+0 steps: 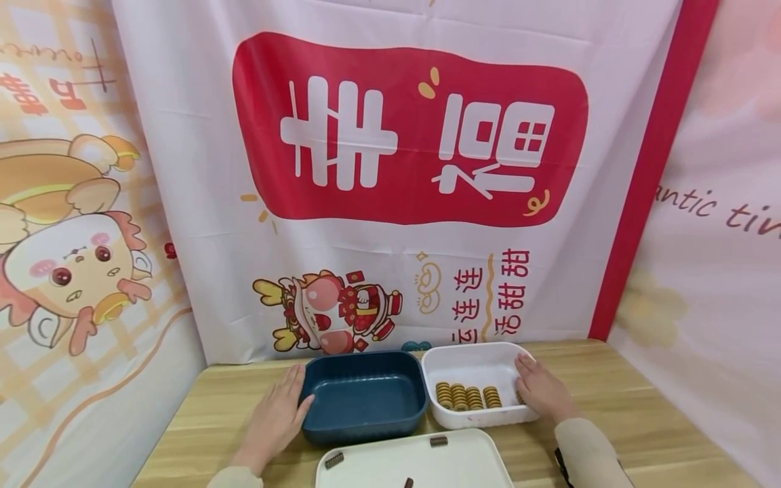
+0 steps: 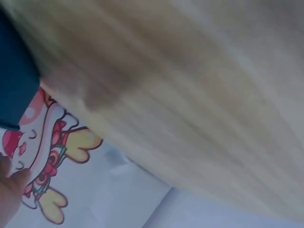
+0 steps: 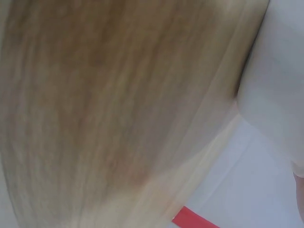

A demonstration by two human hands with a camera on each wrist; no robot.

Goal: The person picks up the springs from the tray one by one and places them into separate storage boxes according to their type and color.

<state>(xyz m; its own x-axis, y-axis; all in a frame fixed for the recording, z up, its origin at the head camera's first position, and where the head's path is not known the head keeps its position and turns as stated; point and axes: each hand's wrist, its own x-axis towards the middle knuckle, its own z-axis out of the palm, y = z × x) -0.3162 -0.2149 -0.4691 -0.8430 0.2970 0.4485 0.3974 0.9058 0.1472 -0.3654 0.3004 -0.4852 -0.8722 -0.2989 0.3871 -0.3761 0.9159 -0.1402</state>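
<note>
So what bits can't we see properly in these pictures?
Head view: the cream tray's near end, cut off by the bottom edge.
Head view: the rightmost biscuits, partly hidden by the right hand.
Left wrist view: most of the left hand, cut off by the left edge.

Surface [image 1: 616,400]: light wood-grain top, streaked lengthwise. Three items observed directly on it. Dark blue container [image 1: 366,432]: rectangular, rounded corners, standing upright; taken as reference. White container [image 1: 488,418]: upright, also round-cornered, just to the right of the dark blue container. Off-white tray [image 1: 378,469]: lying flat on the near side of the dark blue container, extending further right than it; near edge out of view.
</note>
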